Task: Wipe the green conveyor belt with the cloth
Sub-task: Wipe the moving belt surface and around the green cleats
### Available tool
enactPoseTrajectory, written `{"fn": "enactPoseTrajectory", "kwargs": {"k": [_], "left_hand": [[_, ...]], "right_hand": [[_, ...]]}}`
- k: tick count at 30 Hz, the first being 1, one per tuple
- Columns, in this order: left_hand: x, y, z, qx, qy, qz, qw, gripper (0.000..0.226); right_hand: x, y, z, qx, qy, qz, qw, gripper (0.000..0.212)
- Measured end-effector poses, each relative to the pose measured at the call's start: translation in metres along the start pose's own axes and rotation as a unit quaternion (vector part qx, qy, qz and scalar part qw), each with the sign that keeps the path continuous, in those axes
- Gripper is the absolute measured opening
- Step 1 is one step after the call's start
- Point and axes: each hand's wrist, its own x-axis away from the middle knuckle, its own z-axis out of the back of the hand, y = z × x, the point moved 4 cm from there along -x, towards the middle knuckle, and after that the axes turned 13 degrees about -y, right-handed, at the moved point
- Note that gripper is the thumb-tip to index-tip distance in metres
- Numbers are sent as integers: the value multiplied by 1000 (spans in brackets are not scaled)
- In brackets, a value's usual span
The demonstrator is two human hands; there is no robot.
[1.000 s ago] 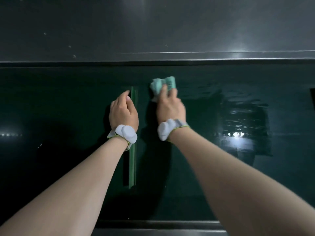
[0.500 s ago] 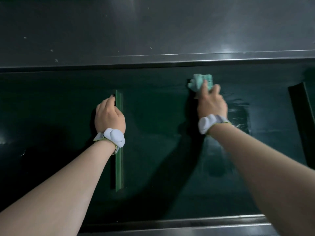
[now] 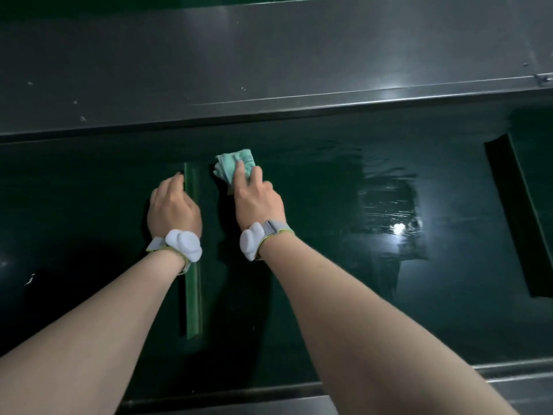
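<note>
The dark green conveyor belt (image 3: 314,265) fills the middle of the view, wet and shiny to the right. A crumpled light green cloth (image 3: 235,164) lies on it near the far edge. My right hand (image 3: 257,196) presses down on the cloth with fingers stretched over it. My left hand (image 3: 173,205) rests on the belt with its fingers against a raised green cleat (image 3: 193,280) that runs across the belt. Both wrists carry white bands.
A grey metal side rail (image 3: 269,70) runs along the far edge of the belt, and another metal rail (image 3: 508,381) borders the near edge. A second dark cleat (image 3: 514,214) crosses the belt at the right.
My right hand has slid the cloth back to the left, close to the green cleat. My left hand stays at the cleat. A wet streak shows to the right.
</note>
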Motion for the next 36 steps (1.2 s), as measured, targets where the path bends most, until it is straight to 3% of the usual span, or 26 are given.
{"fn": "enactPoseTrajectory", "kwargs": {"k": [6, 11, 14, 20, 23, 27, 33, 36], "left_hand": [[-1, 3, 2, -11, -2, 11, 1000, 45], [-2, 0, 5, -13, -5, 26, 1000, 45], [-3, 2, 6, -21, -5, 29, 999, 45], [-2, 2, 1, -38, 0, 16, 999, 44], [-2, -1, -1, -50, 16, -15, 999, 47], [-1, 4, -1, -53, 38, -20, 998, 43], [-2, 1, 1, -52, 39, 4, 998, 46], [1, 3, 4, -46, 36, 14, 998, 45]], "right_hand": [[12, 187, 49, 27, 68, -148, 986, 58], [52, 334, 80, -9, 108, -305, 946, 55], [46, 320, 74, -15, 103, -310, 945, 51], [19, 174, 38, 0, 71, -165, 984, 53], [25, 142, 23, 35, 57, -98, 993, 59], [35, 190, 40, 43, 67, -111, 991, 60], [73, 346, 70, 26, 90, -260, 961, 57], [78, 368, 69, 3, 100, -317, 943, 57]]}}
